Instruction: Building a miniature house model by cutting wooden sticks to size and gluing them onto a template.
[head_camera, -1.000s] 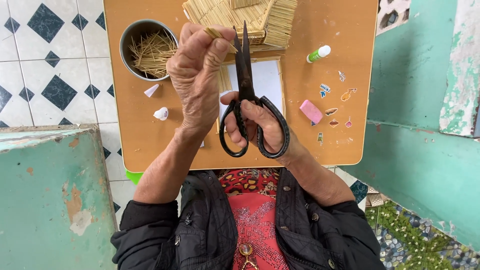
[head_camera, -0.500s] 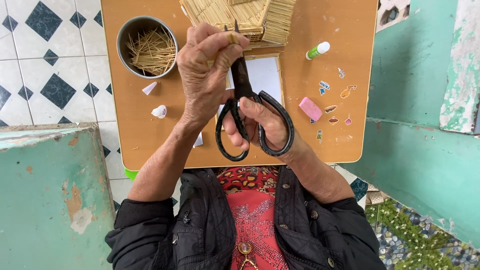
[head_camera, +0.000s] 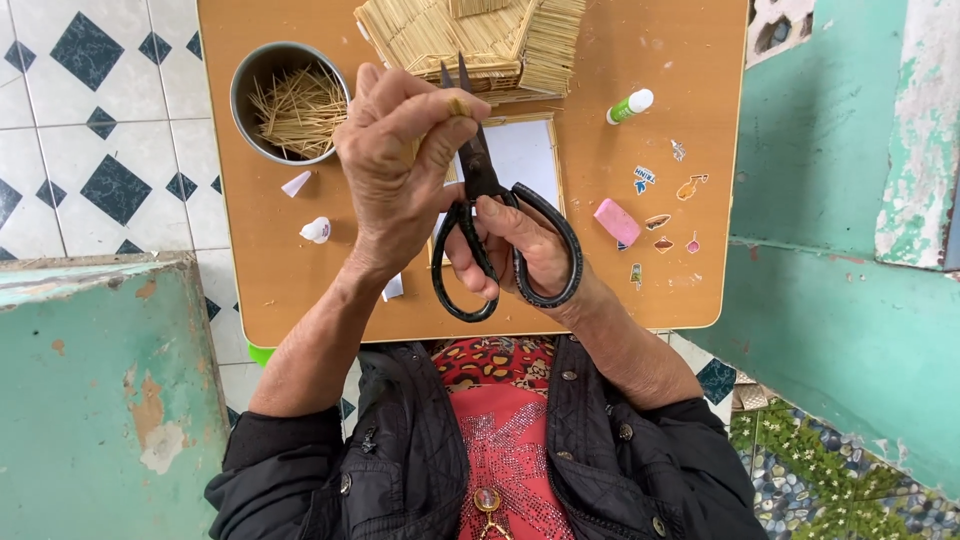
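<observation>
Small coloured stickers (head_camera: 667, 205) lie scattered on the right side of the orange table (head_camera: 640, 290), near a pink eraser (head_camera: 617, 221), with a green-and-white glue tube (head_camera: 629, 106) lying above them towards the far edge.

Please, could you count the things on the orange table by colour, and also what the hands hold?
Black: 1, the scissors in the right hand
Straw-coloured: 3, stick house, sticks in tin, stick in the left hand
Pink: 1, eraser
Green-white: 1, glue tube
Total: 6

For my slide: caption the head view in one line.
Left hand pinches a thin stick at black scissors held by right hand.
</observation>
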